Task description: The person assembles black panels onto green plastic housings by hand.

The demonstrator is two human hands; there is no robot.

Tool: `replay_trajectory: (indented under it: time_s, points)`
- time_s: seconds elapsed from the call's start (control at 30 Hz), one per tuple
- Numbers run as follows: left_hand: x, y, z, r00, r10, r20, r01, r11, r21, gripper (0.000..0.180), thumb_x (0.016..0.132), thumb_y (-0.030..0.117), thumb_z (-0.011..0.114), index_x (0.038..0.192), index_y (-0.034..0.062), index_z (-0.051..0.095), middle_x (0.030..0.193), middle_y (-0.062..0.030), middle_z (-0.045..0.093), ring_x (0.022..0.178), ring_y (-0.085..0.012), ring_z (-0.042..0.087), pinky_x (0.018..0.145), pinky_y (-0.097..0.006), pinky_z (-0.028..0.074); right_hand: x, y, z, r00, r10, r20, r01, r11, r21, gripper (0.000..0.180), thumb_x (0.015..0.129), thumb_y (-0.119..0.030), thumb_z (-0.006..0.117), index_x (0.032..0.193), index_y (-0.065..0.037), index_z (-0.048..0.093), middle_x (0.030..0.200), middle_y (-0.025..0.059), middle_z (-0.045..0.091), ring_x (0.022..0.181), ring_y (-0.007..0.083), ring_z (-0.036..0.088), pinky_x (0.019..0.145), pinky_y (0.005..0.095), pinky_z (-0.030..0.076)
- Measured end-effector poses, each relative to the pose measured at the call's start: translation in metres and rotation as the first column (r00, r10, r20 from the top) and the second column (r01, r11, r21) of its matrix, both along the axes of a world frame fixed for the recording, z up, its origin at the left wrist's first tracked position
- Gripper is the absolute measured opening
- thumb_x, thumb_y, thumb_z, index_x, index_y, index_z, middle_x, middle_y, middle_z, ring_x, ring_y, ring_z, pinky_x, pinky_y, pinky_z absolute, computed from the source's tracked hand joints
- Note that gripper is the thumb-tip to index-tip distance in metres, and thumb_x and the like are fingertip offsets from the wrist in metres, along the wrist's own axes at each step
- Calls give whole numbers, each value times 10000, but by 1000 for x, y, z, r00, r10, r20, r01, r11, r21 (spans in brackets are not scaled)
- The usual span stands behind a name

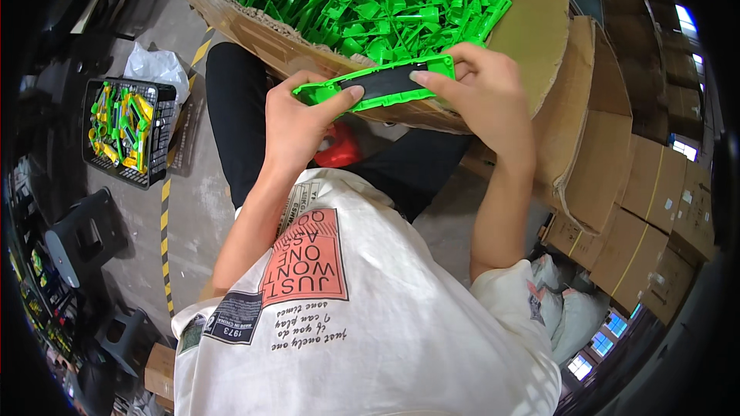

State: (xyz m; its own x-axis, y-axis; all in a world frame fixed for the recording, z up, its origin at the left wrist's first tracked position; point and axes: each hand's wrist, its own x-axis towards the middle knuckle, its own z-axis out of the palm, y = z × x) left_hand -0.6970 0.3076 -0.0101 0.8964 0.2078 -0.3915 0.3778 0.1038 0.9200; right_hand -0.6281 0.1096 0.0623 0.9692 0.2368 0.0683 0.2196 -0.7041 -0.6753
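green plastic frame [375, 82] w/ black insert, gripped by left hand [297, 119] & right hand [482, 88] over cardboard box [254, 35].

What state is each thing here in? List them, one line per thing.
Green plastic piece: held level between both hands, dark insert in its middle.
Left hand: gripping its left end.
Right hand: gripping its right end.
Cardboard box: open, heaped with green parts.
Black crate: on floor, holding green and yellow parts.

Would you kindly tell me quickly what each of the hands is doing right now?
Left hand: closed on the left end of the flat bright green plastic piece with a black panel.
Right hand: closed on the right end of the same piece.
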Motion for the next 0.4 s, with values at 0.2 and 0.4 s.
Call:
replay_trajectory:
  time_s: [0.2, 0.4]
  points:
    - [-3, 1, -4, 997, 79, -5, -79, 996, -52, 301, 711, 195, 809, 730, 22, 564, 610, -6, 551, 488, -47, 486, 411, -211, 402, 3, 7, -5, 994, 104, -23, -107, 972, -208, 487, 682, -250, 826, 532, -3, 434, 454, 26, 319, 454, 102, 282, 418, 330, 240]
    - [-4, 4, -9, 995, 99, 5, -98, 994, -56, 299, 706, 142, 816, 707, 62, 528, 578, 17, 521, 461, -49, 429, 418, -204, 305, -10, 18, -11, 989, 66, 129, -38, 976, -213, 480, 674, -300, 818, 536, -9, 462, 440, 132, 404, 384, 272, 388, 422, 404, 324]
